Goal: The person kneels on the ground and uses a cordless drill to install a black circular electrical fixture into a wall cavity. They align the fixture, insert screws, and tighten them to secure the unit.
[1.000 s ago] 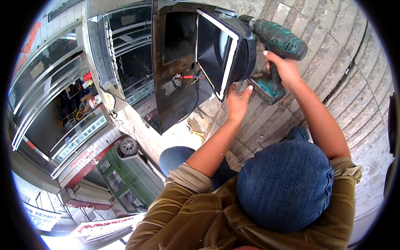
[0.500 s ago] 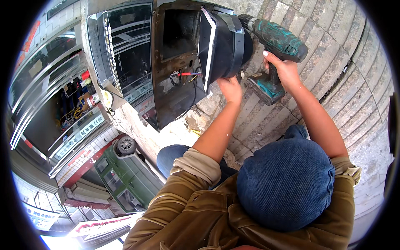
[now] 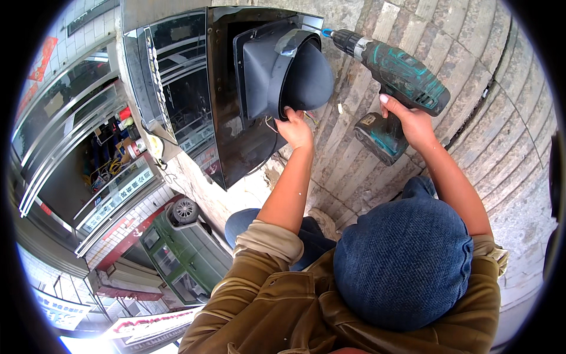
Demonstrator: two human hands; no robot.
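Observation:
My left hand (image 3: 295,131) grips the lower rim of a black duct collar (image 3: 258,79), square at its base and round at its mouth. Grey tape is stuck to the collar's upper edge. Its square base sits against the opening of a dark metal casing (image 3: 233,144); whether it is fastened cannot be seen. Thin wires (image 3: 271,124) hang out beneath the collar, by my left fingers. In my right hand (image 3: 413,123) is a teal and black cordless drill (image 3: 404,71), held by its handle. Its chuck faces the casing, apart from the collar, with a blue-tipped bit (image 3: 326,33).
Ribbed stone paving (image 3: 471,47) runs under the drill and off to the right. My denim-covered knee (image 3: 404,259) rises in front of me. Glossy dark panels (image 3: 177,76) adjoin the casing on the left. Beyond them stand shopfronts and a green vehicle (image 3: 188,253).
The collar has moved left, from standing away from the casing to lying against its opening. My left hand went with it. The drill has moved slightly right and down, away from the collar.

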